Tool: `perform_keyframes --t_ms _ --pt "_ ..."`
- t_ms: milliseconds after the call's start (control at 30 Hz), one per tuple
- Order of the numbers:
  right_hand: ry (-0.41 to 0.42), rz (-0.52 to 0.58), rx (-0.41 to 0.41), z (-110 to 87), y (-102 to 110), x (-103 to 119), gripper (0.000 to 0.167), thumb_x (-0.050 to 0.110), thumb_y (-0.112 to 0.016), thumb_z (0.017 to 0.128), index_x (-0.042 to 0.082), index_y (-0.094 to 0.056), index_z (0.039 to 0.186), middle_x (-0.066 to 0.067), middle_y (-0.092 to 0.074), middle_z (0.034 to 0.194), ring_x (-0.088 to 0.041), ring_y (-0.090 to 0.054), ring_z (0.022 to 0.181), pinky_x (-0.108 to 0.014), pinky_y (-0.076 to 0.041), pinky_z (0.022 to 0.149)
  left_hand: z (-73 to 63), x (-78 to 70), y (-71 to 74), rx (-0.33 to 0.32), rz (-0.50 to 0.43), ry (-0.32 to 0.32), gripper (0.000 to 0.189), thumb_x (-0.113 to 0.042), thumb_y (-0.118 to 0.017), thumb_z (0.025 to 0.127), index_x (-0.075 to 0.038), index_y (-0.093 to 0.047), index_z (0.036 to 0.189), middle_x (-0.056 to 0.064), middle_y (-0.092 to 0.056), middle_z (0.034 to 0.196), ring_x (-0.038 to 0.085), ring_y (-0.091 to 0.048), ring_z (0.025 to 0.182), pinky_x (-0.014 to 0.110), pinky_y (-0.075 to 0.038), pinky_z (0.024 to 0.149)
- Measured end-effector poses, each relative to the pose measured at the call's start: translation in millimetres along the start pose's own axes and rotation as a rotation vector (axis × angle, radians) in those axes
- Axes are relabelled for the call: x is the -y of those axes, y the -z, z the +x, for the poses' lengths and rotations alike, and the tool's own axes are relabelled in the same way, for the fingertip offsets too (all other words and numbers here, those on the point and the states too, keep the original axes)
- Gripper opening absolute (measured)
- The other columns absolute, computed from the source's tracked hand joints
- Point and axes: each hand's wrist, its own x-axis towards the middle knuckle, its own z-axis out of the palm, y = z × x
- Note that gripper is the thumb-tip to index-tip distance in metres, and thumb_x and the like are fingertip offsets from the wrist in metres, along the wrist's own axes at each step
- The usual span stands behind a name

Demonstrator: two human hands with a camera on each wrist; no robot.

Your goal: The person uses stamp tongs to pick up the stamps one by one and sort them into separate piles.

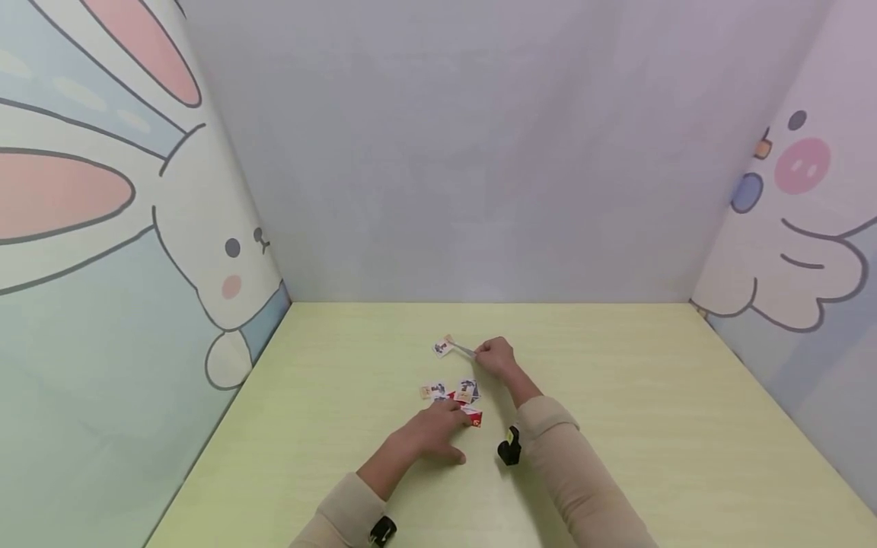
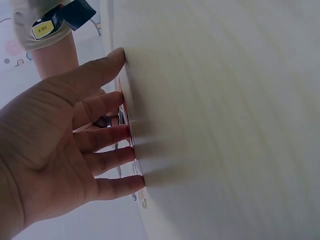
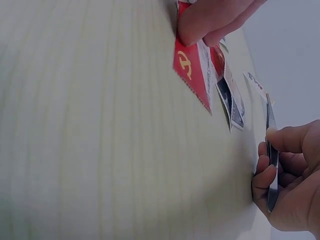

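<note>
My right hand [image 1: 496, 356] pinches metal tweezers [image 3: 271, 117], which point to the left. Their tips meet a small postage stamp [image 1: 441, 348] at the far side, at its pale orange corner. In the left wrist view my left hand [image 2: 60, 135] has its fingers spread and nearly straight, fingertips down at the table. Those fingertips rest on a red stamp [image 3: 194, 70] with a yellow emblem and a toothed edge. Just beyond it, several more stamps [image 1: 467, 390] lie overlapping, some with dark pictures; the left fingers hide part of them.
The pale yellow wooden table [image 1: 651, 411] runs back to a plain grey wall [image 1: 438, 152]. Side walls carry a cartoon rabbit [image 1: 199, 243] and a pig [image 1: 802, 167]. A black wrist device [image 1: 510, 447] sits by the right sleeve.
</note>
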Motion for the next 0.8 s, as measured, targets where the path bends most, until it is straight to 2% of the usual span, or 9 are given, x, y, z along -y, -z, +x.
perform_keyframes --t_ms 267,400,533,800 --pt "0.001 0.001 -0.025 3.9 -2.9 -2.9 0.01 0.004 -0.061 0.079 -0.001 -0.07 0.08 -0.007 -0.061 0.071 -0.014 -0.048 0.055 -0.024 -0.038 0.047 1.3 2.7 -4.7 -0.015 0.024 -0.023 0.047 -0.037 -0.079 0.072 -0.017 -0.065 0.113 0.0 -0.053 0.118 0.017 -0.047 0.11 0.032 -0.044 0.088" --pt "0.009 -0.004 -0.023 2.9 -3.5 -1.7 0.008 0.004 -0.063 0.078 -0.002 -0.069 0.08 -0.007 -0.06 0.071 -0.014 -0.048 0.056 -0.023 -0.037 0.047 0.9 1.0 -3.1 -0.01 0.011 -0.008 0.047 -0.036 -0.079 0.072 -0.017 -0.065 0.113 0.0 -0.053 0.119 0.018 -0.047 0.11 0.034 -0.044 0.088" --pt "0.003 -0.057 -0.028 -1.8 -4.2 -1.1 0.007 0.003 -0.064 0.077 -0.002 -0.069 0.079 -0.006 -0.06 0.07 -0.014 -0.048 0.056 -0.023 -0.037 0.047 -0.7 -1.3 -1.2 0.007 -0.007 0.01 0.047 -0.036 -0.079 0.072 -0.017 -0.065 0.113 0.0 -0.053 0.119 0.018 -0.047 0.111 0.035 -0.044 0.089" --pt "0.004 -0.156 -0.072 -10.3 -0.1 5.9 0.009 0.005 -0.063 0.078 -0.001 -0.07 0.08 -0.006 -0.06 0.069 -0.016 -0.05 0.055 -0.025 -0.037 0.047 -0.5 -0.9 -0.9 -0.005 -0.004 0.012 0.046 -0.035 -0.08 0.071 -0.018 -0.065 0.112 0.0 -0.053 0.117 0.017 -0.047 0.11 0.035 -0.044 0.088"
